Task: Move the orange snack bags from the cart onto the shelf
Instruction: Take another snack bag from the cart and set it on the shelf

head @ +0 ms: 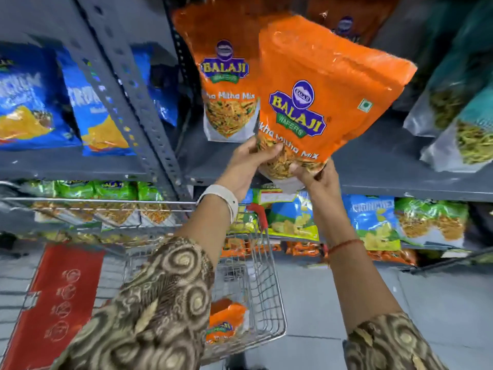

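Both arms raised; L hand (249,161) & R hand (317,174) grip orange bag (328,102) bottom.

I am facing grey metal shelving (149,166) with a perforated upright (125,84); blue packets (29,102) and green packets (114,190) are filling it, and grey floor tiles (346,303) are lying below.

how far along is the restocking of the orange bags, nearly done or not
Partway. Done: one orange bag already stands on the grey shelf, with another behind it. In hand: the left hand and right hand grip the bottom of a tilted orange bag, raised at shelf level. Left: at least one orange bag lies in the wire cart.
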Motion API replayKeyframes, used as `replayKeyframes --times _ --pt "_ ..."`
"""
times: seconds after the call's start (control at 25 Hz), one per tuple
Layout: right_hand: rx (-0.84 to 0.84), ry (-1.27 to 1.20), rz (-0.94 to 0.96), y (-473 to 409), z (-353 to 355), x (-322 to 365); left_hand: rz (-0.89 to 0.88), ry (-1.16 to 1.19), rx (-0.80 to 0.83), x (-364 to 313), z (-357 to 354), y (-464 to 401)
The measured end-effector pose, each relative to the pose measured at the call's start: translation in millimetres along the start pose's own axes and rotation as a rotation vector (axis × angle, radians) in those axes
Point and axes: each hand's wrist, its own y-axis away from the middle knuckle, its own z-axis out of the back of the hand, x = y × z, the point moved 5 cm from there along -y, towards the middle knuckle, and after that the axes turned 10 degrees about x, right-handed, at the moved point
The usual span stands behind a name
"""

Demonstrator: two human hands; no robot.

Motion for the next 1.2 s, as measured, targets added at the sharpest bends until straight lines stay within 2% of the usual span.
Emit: replayKeyframes --times 0.36,0.64,0.76,1.0,1.12,1.2 --pt "-0.187 0.055 0.081 -84 81 -13 0.051 -0.098 -0.032 26 -30 -135" --pt "-0.194 0.138 0.111 -131 116 -20 0.007 -0.037 -0.116 40 -49 -180" --pt "-0.205 0.157 0.127 -144 122 -20 0.007 -0.065 -0.163 46 -53 -189" --pt "-0.257 0.174 0.095 -143 124 -24 -0.026 -0.092 -0.150 57 -52 -185" --pt "-0.401 0.208 0.139 -126 112 -18 -0.043 -0.082 -0.207 52 -44 -166" --pt "-0.533 0.304 0.225 -110 97 -8 -0.128 -0.128 -0.291 42 -36 -149"
